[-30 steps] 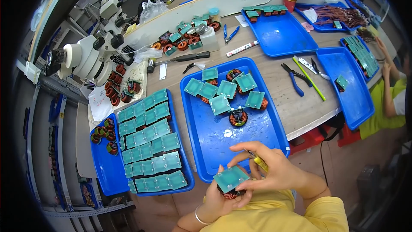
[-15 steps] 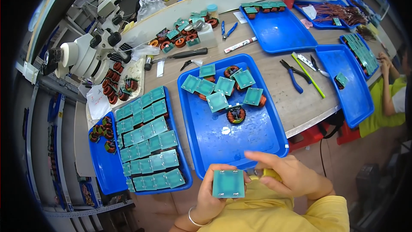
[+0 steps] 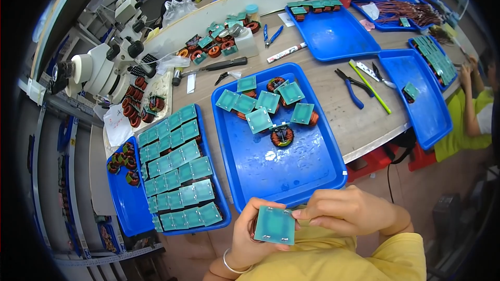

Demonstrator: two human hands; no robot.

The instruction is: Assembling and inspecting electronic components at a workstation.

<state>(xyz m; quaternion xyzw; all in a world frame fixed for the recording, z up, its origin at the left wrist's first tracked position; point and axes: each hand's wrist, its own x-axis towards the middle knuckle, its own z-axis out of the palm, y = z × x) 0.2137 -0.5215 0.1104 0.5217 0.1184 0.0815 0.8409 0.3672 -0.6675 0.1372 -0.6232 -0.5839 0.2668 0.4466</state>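
L hand (image 3: pixel 244 242) grips flat sq. green PCB (image 3: pixel 274 225); R hand (image 3: pixel 355 211) at corner, pinch unclear

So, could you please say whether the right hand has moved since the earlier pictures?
Yes, the right hand has: its leading fingertip, previously over the central blue tray, now shows lower, below the tray's near rim.

A desk (image 3: pixel 372 130) with a grey-brown wood-grain top runs across the middle, its pale front edge curving toward 4 o'clock. A low off-white partition (image 3: pixel 284 1) closes its back at 12 o'clock. Grey metal shelving (image 3: pixel 75 198) stands at 8 o'clock. At 4 o'clock, red stools (image 3: pixel 367 165) sit beneath the edge, above a dull pinkish floor (image 3: pixel 367 190). Light falls brightly on the desk; the floor is dimmer.
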